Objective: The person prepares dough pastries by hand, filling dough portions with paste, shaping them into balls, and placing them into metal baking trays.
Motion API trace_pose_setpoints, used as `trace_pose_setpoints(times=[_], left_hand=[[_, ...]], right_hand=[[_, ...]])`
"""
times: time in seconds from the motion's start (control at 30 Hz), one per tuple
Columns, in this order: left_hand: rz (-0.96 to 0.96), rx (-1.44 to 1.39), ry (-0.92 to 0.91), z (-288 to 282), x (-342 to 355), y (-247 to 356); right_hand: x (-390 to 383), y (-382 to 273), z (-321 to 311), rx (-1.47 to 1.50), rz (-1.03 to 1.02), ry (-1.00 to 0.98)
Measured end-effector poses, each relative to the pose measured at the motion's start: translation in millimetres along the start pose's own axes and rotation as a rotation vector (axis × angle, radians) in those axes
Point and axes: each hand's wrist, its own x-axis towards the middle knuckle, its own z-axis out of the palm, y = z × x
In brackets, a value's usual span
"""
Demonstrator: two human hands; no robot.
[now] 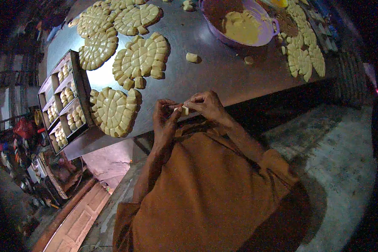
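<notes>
Close to my body, at the near edge of the metal table, both hands meet around a small pale dough piece (pixel 185 111). My left hand (pixel 165 118) pinches it from one side with thumb and fingers. From the other side, the fingertips of my right hand (pixel 208 106) are closed on the same piece. Beyond them a short dough lump (pixel 192 58) lies loose, and a small flat round of dough (pixel 248 60) rests to its right. Farther back stands a purple basin (pixel 216 31) holding yellowish paste.
Several oiled dough rounds (pixel 140 61), cut into small pieces, cover the table's left side. A compartmented box (pixel 85 90) of round dough balls sits at the left edge. More cut dough (pixel 299 59) lies far right. Below left is a wooden panel (pixel 77 222).
</notes>
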Motion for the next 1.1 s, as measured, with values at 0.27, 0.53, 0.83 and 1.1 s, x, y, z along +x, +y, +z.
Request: trace_pose_setpoints(times=[0.27,0.53,0.83,1.1], left_hand=[[0.018,-0.234,-0.056,3,-3,3],[0.146,-0.357,-0.087,0,7,-8],[0.404,-0.293,0.181,-46,15,-4],[0.306,-0.275,0.388,-68,14,-33]], right_hand=[[4,20,-6,0.563,0.214,-0.309],[0,-15,-7,0.543,-0.025,-0.277],[5,-20,-2,-0.391,-0.969,0.383],[44,89,15,-0.619,-1.017,0.167]])
